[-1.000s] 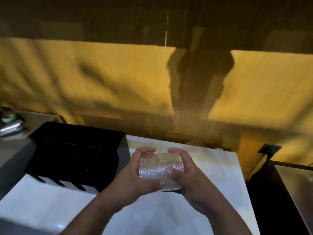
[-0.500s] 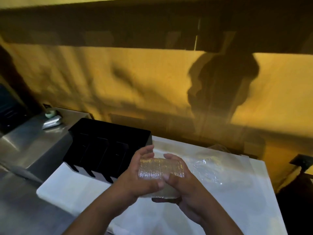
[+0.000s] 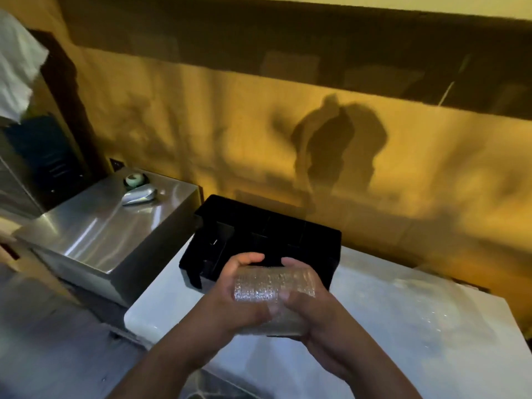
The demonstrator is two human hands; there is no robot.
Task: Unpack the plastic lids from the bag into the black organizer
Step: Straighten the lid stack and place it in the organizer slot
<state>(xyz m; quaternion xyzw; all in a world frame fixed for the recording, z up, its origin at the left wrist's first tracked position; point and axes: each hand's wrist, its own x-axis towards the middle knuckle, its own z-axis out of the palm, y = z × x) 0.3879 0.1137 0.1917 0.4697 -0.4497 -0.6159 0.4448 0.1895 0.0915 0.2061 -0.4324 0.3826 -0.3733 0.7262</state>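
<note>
Both my hands hold a stack of clear plastic lids (image 3: 270, 286), lying sideways like a short roll. My left hand (image 3: 233, 300) grips its left end and my right hand (image 3: 313, 315) grips its right end and underside. The stack hovers just in front of the black organizer (image 3: 313, 240), which stands on the white table (image 3: 403, 326) with its dark compartments open toward me. A crumpled clear plastic bag (image 3: 449, 298) lies on the table to the right, faint and hard to make out.
A steel counter (image 3: 95, 231) stands left of the table, carrying a small green-white round object (image 3: 134, 178) and a shiny metal piece (image 3: 139, 196). A yellow wall runs close behind the organizer. A dark machine (image 3: 43, 156) sits at the far left.
The view has swung left, so the organizer now sits straight behind my hands. My hands with the lid stack have come closer to the organizer's front.
</note>
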